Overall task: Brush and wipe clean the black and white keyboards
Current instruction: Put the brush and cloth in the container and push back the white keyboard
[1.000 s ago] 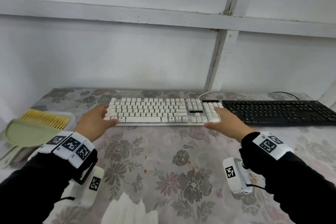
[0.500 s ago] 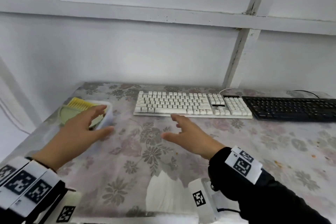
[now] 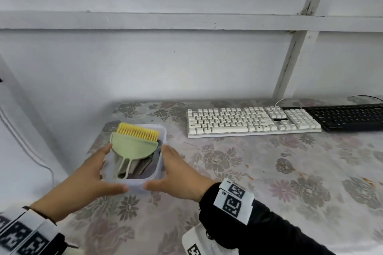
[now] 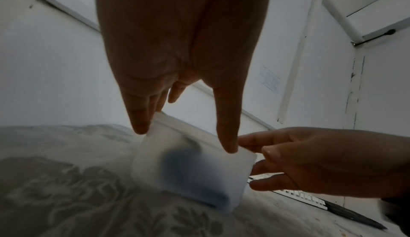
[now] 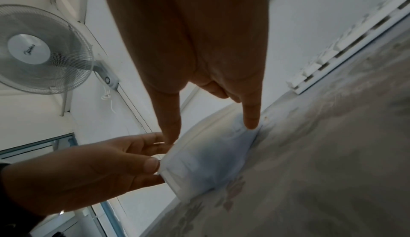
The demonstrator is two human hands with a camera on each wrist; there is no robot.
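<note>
A translucent white container [image 3: 135,185] stands on the table's left side. In it lie a green brush [image 3: 134,145] with yellow bristles and a grey cloth [image 3: 143,164]. My left hand [image 3: 103,168] touches its left side and my right hand [image 3: 165,170] its right side, fingers straight and both thumbs on the near wall. The left wrist view shows my left hand [image 4: 184,135] at the container [image 4: 195,170]. The right wrist view shows my right hand [image 5: 209,133] on the container [image 5: 206,162]. The white keyboard [image 3: 250,121] and the black keyboard [image 3: 348,117] lie side by side at the back right.
A floral cloth covers the table [image 3: 269,172], with a few orange crumbs at the right. The table's left edge runs just beside the container. A white wall stands close behind the keyboards. A wall fan [image 5: 40,49] hangs high up.
Both hands have left the ends of the white keyboard and moved left to the container, now touching its sides. The head view has swung left with them.
</note>
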